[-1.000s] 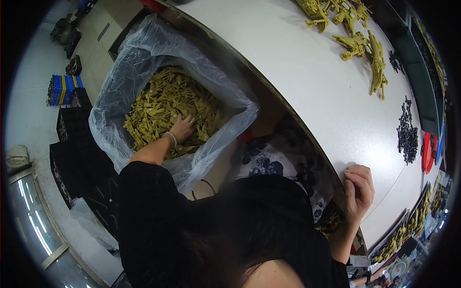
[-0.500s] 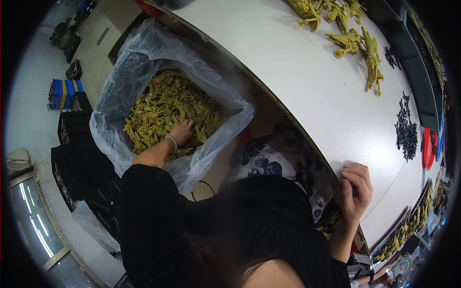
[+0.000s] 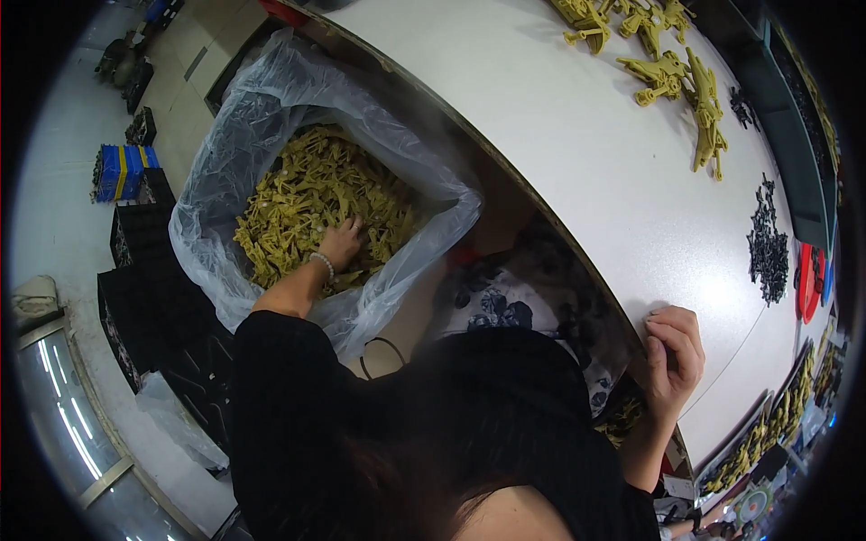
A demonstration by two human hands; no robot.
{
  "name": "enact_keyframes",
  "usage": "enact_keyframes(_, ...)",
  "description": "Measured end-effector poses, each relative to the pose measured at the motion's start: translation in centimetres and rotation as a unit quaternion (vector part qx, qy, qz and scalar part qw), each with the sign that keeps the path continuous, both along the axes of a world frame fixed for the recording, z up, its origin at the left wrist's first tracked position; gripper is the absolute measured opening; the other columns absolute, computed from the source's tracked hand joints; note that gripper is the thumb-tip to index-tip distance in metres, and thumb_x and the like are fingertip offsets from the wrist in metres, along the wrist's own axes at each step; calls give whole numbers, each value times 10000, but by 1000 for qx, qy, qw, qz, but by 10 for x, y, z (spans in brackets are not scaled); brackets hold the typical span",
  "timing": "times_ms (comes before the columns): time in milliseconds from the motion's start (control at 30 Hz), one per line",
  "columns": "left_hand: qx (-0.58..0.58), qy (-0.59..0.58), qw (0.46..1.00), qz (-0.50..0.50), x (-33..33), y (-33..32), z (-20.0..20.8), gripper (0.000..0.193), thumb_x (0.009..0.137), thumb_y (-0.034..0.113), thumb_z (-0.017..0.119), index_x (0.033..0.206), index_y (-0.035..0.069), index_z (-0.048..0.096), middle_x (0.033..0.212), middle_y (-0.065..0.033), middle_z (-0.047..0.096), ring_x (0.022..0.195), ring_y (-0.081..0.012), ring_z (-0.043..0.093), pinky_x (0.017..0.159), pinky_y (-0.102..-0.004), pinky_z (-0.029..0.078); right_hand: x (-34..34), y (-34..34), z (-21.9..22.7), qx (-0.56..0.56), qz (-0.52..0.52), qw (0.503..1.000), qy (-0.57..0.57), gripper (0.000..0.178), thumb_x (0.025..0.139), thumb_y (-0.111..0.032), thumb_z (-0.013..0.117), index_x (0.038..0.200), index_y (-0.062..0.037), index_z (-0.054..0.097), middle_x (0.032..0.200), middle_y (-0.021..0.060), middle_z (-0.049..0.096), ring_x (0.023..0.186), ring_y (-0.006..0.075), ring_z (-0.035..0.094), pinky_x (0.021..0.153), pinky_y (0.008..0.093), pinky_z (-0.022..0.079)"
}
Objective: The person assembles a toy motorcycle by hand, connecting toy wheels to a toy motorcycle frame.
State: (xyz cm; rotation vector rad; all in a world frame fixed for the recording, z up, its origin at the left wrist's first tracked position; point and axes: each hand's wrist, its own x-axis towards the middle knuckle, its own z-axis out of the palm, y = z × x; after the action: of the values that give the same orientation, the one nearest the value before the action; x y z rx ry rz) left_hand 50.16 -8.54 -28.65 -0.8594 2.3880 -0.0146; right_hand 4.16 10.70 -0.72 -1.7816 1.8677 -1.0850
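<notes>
My left hand, with a beaded bracelet at the wrist, reaches into a heap of yellow-olive plastic parts. The heap lies inside a clear plastic bag lining, whose edges spread out over the container's rim. Its fingertips sink among the parts, so whether they grip one is hidden. My right hand rests at the near edge of the white table, fingers loosely curled in and the thumb close to them. Nothing shows in it.
Larger yellow assemblies lie at the table's far side. Beyond my right hand are a pile of small black parts, a red item and a tray of yellow pieces. Black crates stand on the floor at left.
The view has shifted very slightly. My left hand stays in the heap, a little higher in the picture, and my right hand keeps its place at the table edge.
</notes>
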Motion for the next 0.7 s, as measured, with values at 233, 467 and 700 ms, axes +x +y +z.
enact_keyframes(233, 54, 3, 998, 14, -1, -10, 17, 257, 812, 146, 496, 1037, 74, 597, 1326, -170, 368, 1077, -254, 458, 713, -395, 504, 1, -1, 2, 9, -7, 1000, -2, 92, 736, 16, 603, 825, 34, 586, 854, 134, 588, 835, 265, 552, 750, 340, 437)
enact_keyframes(467, 31, 75, 991, 110, -7, -12, 19, 436, 696, 298, 676, 1043, 64, 551, 1285, -192, 394, 1115, -290, 452, 727, -389, 512, 3, -1, 2, 7, -15, 1000, -4, 86, 737, 29, 594, 822, 36, 585, 854, 134, 588, 833, 262, 552, 753, 339, 438)
enact_keyframes(700, 10, 89, 979, 185, -21, -12, 9, 566, 625, 352, 748, 1037, 34, 527, 1227, -192, 429, 1081, -301, 485, 737, -392, 516, 4, 0, 2, 3, -20, 1000, -6, 88, 737, 26, 599, 823, 37, 590, 860, 134, 589, 838, 263, 552, 755, 342, 438)
